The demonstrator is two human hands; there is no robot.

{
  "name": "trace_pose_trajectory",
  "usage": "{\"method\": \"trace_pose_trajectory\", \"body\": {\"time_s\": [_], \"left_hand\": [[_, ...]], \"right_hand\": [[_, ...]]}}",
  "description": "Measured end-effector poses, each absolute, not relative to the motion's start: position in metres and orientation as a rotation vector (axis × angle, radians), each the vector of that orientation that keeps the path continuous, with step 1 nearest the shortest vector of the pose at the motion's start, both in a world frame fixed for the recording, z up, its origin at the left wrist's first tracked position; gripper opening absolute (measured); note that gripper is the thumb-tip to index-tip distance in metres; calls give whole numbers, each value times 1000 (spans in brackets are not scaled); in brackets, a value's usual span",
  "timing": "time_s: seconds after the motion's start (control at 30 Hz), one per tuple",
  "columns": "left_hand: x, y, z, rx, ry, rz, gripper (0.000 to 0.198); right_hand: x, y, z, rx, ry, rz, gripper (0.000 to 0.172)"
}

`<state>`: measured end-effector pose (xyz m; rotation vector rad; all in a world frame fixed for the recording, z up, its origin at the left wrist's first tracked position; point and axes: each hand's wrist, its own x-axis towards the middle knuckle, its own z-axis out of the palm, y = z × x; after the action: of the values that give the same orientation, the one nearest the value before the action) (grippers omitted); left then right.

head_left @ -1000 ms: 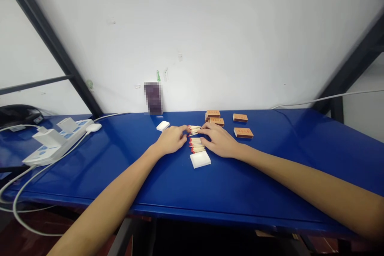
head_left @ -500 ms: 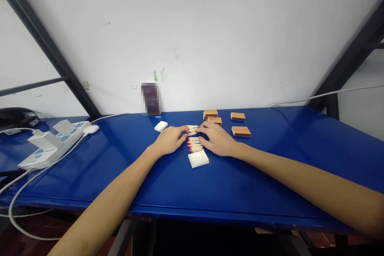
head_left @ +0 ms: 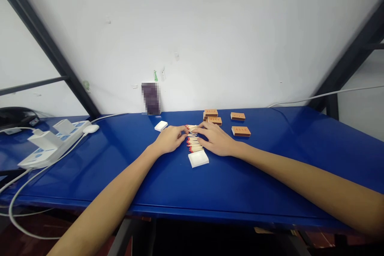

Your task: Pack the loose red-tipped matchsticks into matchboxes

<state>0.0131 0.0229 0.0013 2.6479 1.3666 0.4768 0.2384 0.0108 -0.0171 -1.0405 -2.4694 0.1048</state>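
Note:
Several red-headed matches (head_left: 195, 149) lie side by side on the blue table, in a row running away from me. At their red-head ends, the fingertips of my left hand (head_left: 170, 140) touch the far matches, thumb and forefinger slightly apart. From the opposite side my right hand (head_left: 220, 139) rests with its fingers spread and its fingertips at the plain ends, partly covering them. Neither hand has closed around a match. Just in front of the row sits a white matchbox tray (head_left: 198, 159). Another small white tray (head_left: 161, 126) lies beyond my left hand.
Orange matchboxes (head_left: 211, 113) are stacked behind my right hand, and two more matchboxes (head_left: 241, 131) lie to the right. On the left are a white power strip (head_left: 51, 148) with plugs and loose cables. A pixelated dark object (head_left: 151, 99) stands against the wall.
Both hands stay nearly in place. Some far matches have shifted slightly between the fingertips, and the right fingers have moved a little.

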Motion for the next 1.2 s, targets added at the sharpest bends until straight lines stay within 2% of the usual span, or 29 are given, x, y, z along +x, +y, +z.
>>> {"method": "trace_pose_trajectory", "body": {"time_s": [0.37, 0.63, 1.2], "left_hand": [[12, 27, -2, 2548, 1311, 540, 18], [11, 28, 0, 2559, 1323, 620, 34], [13, 24, 1, 2660, 1312, 496, 39]], "right_hand": [[239, 12, -19, -1002, -2453, 98, 34], [241, 15, -22, -948, -2468, 75, 35], [242, 17, -25, -885, -2458, 101, 34]]}}
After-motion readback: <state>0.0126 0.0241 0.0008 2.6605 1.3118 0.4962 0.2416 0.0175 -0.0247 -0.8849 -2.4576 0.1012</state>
